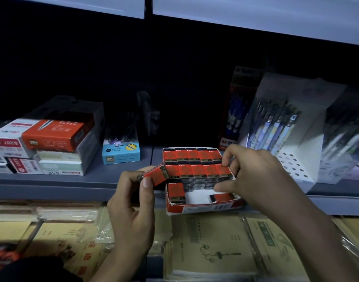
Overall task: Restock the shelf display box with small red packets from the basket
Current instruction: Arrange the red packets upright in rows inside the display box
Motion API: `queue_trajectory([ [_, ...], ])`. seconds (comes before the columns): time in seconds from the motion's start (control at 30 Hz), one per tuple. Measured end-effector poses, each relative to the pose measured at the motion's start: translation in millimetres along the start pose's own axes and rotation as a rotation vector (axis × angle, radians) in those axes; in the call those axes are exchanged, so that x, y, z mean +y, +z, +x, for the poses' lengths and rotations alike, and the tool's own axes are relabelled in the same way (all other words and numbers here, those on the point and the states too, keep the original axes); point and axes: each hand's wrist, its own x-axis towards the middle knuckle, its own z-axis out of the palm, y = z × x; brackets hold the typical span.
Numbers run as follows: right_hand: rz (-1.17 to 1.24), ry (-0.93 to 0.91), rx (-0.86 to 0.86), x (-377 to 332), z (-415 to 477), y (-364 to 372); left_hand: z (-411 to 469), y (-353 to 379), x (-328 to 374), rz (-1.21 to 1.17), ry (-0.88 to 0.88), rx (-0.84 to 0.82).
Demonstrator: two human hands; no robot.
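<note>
While the left hand pinches one packet between thumb and fingers, its long axis tilts up-right, the far end over the left wall of the box. The front-row gap lies just right of and below it; the right hand curls round the box's right wall.

Red packets read "2B" — blue box and orange box carried "deli", white box "S207" upside down.
</note>
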Motion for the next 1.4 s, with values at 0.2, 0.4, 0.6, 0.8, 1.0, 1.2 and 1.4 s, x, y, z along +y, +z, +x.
queue_trajectory([
  [0.2,-0.047,-0.021,0.044,1,-3,3,0,-1,-1,0.041,-0.038,0.039],
  [0.4,-0.181,0.006,0.053,-13,-5,-3,0,-1,1,0.024,-0.054,0.036],
  [0.6,-0.215,0.015,0.059,-15,-5,-5,1,-1,1,0.024,-0.049,0.037],
  [0.8,-0.331,-0.036,0.097,-21,-7,5,1,-1,1,0.029,-0.046,0.035],
  [1.0,-0.295,0.01,0.046,-20,-7,4,1,-1,0,0.022,-0.047,0.037],
  [1.2,-0.318,-0.017,0.031,-32,-12,4,2,-1,0,0.032,-0.022,0.028],
  [1.4,-0.369,0.022,0.066,-40,-8,10,2,-1,0,0.049,-0.032,0.038],
])
